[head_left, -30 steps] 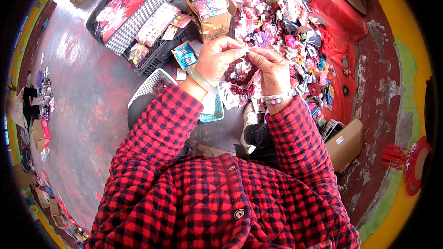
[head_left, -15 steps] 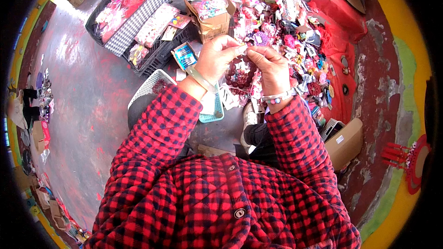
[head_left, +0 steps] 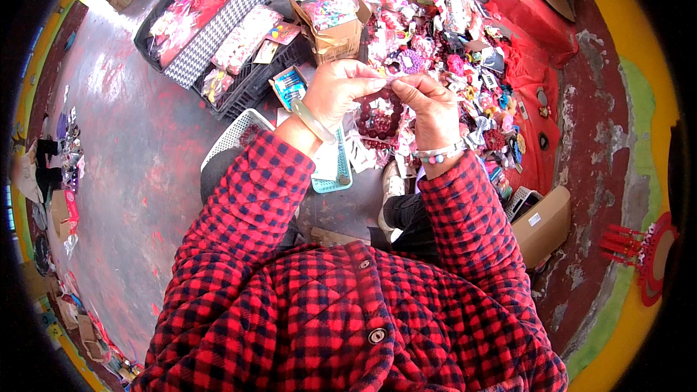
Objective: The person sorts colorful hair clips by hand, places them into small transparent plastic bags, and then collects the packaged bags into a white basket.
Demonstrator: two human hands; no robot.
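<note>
My left hand (head_left: pixel 331 99) and my right hand (head_left: pixel 433 113) are raised close together over the pile, each with thumb and forefinger pinched. Between the pinches runs a short pale strand, like cord or elastic. Below it hangs a loop of dark red round beads (head_left: pixel 377 133), which looks like a beaded bracelet. The strand's exact ends are hidden by my fingertips. A pale bangle circles my left wrist, and light-coloured bracelets are on my right.
Hair ornaments and trinkets (head_left: pixel 457 65) heap on red cloth ahead. A cardboard box (head_left: pixel 336 45) of bagged goods, a black crate (head_left: pixel 250 87) and a checked case (head_left: pixel 210 29) stand left of it. Near my knees are a blue-green basket (head_left: pixel 340 183) and a white basket (head_left: pixel 231 134).
My pinched fingertips have moved slightly apart, and the pale strand between them is now visible. The bead loop still hangs below.
</note>
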